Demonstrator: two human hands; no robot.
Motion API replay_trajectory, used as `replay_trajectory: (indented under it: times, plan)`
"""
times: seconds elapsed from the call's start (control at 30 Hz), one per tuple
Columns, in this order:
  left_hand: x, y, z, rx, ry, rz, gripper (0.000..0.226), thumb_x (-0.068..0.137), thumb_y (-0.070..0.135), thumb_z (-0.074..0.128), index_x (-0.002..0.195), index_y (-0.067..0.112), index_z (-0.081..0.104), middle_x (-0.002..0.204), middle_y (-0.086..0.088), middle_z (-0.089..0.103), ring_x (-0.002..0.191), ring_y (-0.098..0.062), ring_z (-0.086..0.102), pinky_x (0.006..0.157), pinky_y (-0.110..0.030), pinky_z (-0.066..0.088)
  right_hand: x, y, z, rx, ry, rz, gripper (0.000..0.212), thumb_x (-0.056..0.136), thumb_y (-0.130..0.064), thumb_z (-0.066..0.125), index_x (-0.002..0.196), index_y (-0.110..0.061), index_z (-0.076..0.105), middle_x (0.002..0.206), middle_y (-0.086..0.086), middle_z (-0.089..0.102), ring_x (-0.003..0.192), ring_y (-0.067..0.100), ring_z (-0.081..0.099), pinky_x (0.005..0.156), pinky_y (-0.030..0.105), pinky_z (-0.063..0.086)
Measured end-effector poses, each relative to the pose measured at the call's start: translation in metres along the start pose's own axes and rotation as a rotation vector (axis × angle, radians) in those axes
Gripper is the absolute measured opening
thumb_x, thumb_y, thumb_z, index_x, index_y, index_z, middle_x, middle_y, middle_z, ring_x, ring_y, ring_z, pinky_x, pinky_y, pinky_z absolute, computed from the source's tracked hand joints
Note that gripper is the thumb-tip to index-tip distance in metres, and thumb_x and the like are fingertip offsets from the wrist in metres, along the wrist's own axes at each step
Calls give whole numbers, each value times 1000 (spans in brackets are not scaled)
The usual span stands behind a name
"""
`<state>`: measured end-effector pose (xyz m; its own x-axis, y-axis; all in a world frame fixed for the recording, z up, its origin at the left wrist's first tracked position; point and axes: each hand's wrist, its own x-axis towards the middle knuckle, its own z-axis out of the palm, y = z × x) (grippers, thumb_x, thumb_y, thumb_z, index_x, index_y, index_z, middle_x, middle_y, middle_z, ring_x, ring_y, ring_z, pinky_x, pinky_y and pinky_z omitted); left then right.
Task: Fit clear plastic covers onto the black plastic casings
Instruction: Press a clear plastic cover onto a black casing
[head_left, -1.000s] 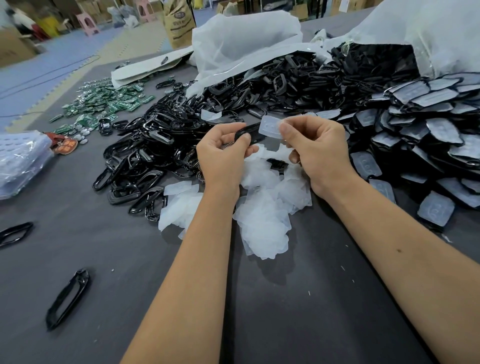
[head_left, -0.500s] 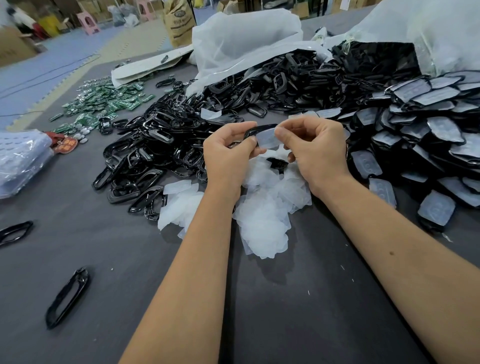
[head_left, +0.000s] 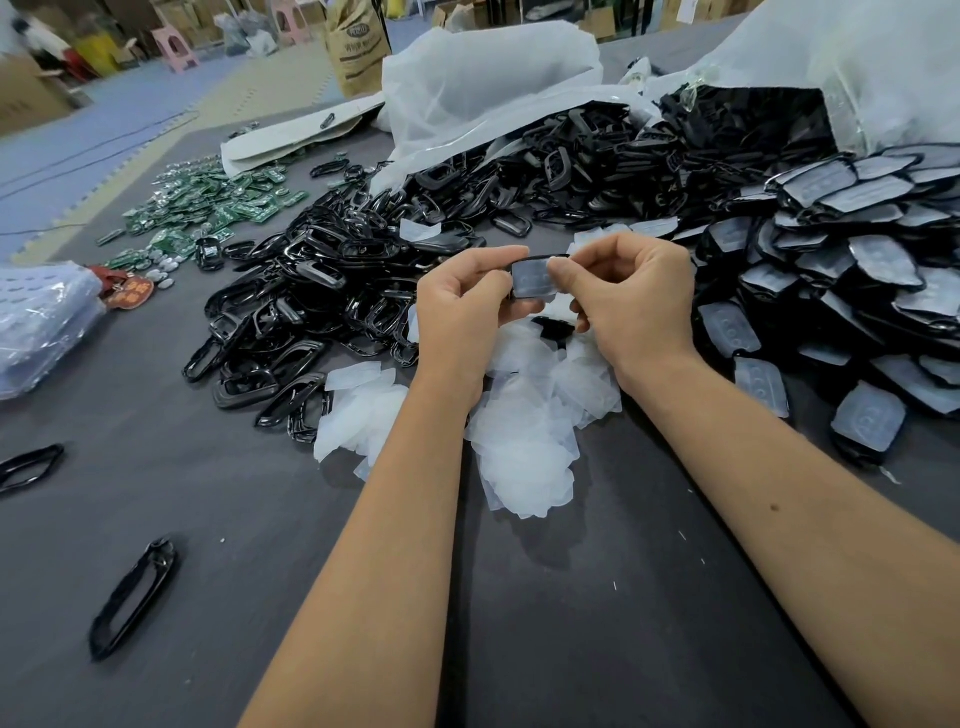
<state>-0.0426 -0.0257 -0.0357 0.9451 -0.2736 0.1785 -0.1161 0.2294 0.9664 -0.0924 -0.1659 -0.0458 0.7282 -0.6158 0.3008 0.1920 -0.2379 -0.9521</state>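
Cover held against casing

A black casing (head_left: 519, 297) with a clear cover (head_left: 531, 278) is pinched by the left hand (head_left: 460, 306) and right hand (head_left: 631, 301); the cover appears seated.

both hands, left hand (head_left: 465, 306) and right hand (head_left: 631, 299), raised, fingers seemingly pinching.

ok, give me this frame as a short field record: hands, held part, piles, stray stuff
left hand: left hand grips the black casing from its left end
right hand: right hand pinches the clear cover against the casing
cover state: lying in the casing frame; full seating cannot be told
supply, casings: empty black casings, left of the hands
supply, covers: loose clear covers, under the wrists
finished: covered casings, right
other: green circuit boards, far left
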Motion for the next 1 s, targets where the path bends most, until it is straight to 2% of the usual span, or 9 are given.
replay_trajectory:
  times: [0.17,0.5,0.7,0.9,1.0]
  plan:
    - [-2,0,1,68,2,37,26,89,-10,62,100,7,78,96,-20,75,73,-26,76,69,-26,61,0,-1,0,-32,19,15,20,82,-28,87,77,-15,72,69,2,75,55,23,70,57,39,58]
    - [-1,-1,3,98,31,51,20,90,-8,68,95,9,77,92,-10,76,81,-28,77,69,-30,62,-2,-3,1,-42,21,9,20,83,-28,86,76,-16,71,67,1,75,52,19,69,50,31,52]
    - [-1,0,3,97,39,40,20,90,-6,68,91,12,77,92,-12,77,76,-28,76,64,-24,59,-2,-5,1,-100,19,5,22,82,-32,85,76,-15,72,70,4,75,62,27,71,62,51,61]
    - [0,-1,2,78,48,22,17,90,-6,68,91,9,76,94,-21,75,74,-27,75,64,-26,59,-2,-6,1,-140,20,-11,24,83,-34,85,76,-15,72,70,3,74,62,25,70,62,46,61]
    - [0,-1,2,66,40,26,16,89,-5,70,88,10,75,89,-18,75,76,-24,74,65,-28,60,-2,-7,1,-140,23,-16,24,82,-34,86,76,-15,72,69,2,74,62,23,70,64,44,61]
